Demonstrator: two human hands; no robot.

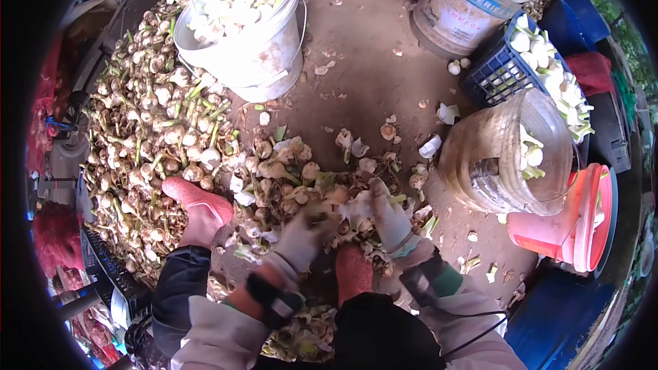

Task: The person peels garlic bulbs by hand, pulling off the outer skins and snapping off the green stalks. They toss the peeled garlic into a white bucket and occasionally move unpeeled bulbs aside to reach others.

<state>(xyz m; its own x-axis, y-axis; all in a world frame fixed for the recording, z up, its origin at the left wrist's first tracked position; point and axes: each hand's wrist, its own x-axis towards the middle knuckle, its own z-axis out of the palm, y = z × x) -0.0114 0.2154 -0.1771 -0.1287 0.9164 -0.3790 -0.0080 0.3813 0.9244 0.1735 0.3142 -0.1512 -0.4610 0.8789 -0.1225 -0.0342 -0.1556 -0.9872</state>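
Observation:
My left hand [301, 233], in a pale glove, reaches over a low heap of garlic bulbs [274, 168] on the ground. Its fingers are smeared by motion, so what they hold does not show. My right hand [389, 218], also gloved, is close beside it with its fingers bent inward. Against those fingers is a whitish garlic bulb [358, 207], partly blurred. Loose skins and cut stalks [250, 253] lie around and below both hands.
A large pile of unpeeled garlic [154, 123] spreads on the left. Behind it stands a white bucket [264, 68] of garlic. To the right are a cloudy plastic bucket [480, 147], a blue crate [493, 68] of garlic, a red bucket [548, 236] and a tall labelled bucket [452, 10].

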